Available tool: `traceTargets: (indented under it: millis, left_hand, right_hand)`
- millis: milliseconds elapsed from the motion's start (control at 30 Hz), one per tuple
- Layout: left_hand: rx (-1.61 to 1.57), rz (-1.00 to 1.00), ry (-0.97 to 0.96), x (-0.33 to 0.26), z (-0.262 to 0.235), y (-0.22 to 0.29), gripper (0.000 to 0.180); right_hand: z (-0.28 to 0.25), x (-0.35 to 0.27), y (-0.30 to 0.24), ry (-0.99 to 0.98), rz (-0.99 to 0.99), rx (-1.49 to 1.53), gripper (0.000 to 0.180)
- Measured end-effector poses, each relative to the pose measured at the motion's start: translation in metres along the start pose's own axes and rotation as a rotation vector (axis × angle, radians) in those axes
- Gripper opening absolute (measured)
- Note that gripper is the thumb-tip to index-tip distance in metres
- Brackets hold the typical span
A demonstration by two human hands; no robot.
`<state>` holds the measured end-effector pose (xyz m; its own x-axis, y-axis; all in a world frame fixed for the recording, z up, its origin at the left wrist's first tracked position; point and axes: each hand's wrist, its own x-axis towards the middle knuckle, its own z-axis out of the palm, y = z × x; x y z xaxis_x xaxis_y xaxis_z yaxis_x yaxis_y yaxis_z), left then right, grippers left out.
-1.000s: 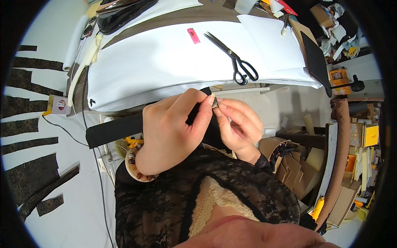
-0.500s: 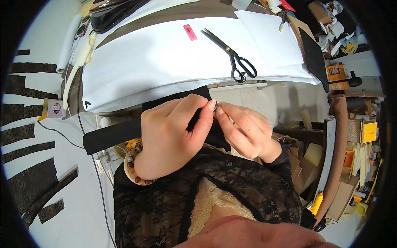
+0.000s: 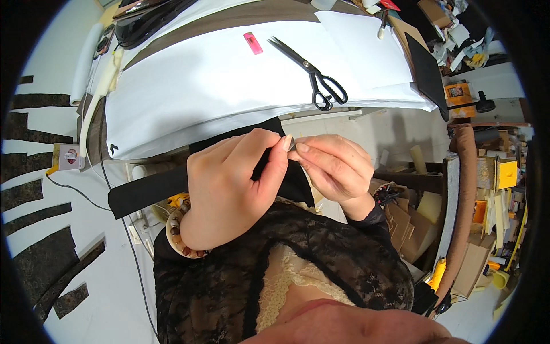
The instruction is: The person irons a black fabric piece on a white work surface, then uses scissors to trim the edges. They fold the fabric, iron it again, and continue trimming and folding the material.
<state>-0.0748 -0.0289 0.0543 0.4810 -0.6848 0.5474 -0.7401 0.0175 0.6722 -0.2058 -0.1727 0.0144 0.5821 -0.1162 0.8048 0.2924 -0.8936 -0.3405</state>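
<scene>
In front of my chest, my left hand (image 3: 229, 178) and my right hand (image 3: 338, 166) meet fingertip to fingertip. Both are closed in a pinch on a small dark piece (image 3: 293, 144); only a sliver of it shows, and whether it belongs to the cloth below I cannot tell. Black cloth (image 3: 149, 192) lies beneath my hands, one strip reaching out to the left past my beaded wrist. Beyond my hands, on the white-covered table (image 3: 189, 86), rest black-handled scissors (image 3: 321, 86) with blades pointing away to the left, beside a small pink object (image 3: 252, 43).
Dark patterned fabric pieces (image 3: 43, 252) are spread on the white surface at left. A black cable (image 3: 129, 241) runs down there. Behind the table's left end sits a black machine-like object (image 3: 140, 28). Shelves of boxes and scraps (image 3: 481, 229) fill the right side.
My hands stay together, but my right fingers have shifted and straightened a little, and more of the small dark piece shows. The whole view has moved slightly.
</scene>
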Motion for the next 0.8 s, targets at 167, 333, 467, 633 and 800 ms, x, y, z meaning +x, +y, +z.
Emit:
traceTargets:
  millis: [167, 333, 467, 633, 800]
  left_hand:
    - [0.002, -0.008, -0.004, -0.001, -0.002, 0.0, 0.01]
    - [-0.037, -0.014, -0.003, -0.003, 0.0, 0.0, 0.01]
    - [-0.121, -0.003, -0.077, 0.0, -0.006, 0.003, 0.018]
    - [-0.25, -0.087, -0.199, -0.003, -0.027, 0.013, 0.036]
    - [0.158, 0.096, -0.352, 0.004, -0.077, 0.026, 0.034]
  right_hand:
    - [-0.003, 0.007, 0.001, -0.056, -0.069, -0.011, 0.023]
    - [-0.007, 0.012, 0.003, -0.107, -0.102, -0.023, 0.021]
    - [0.007, 0.01, -0.01, 0.03, 0.511, 0.45, 0.025]
    - [0.016, 0.002, 0.009, -0.113, 0.26, 0.504, 0.031]
    - [0.015, 0.001, 0.015, -0.084, 0.194, 0.569, 0.023]
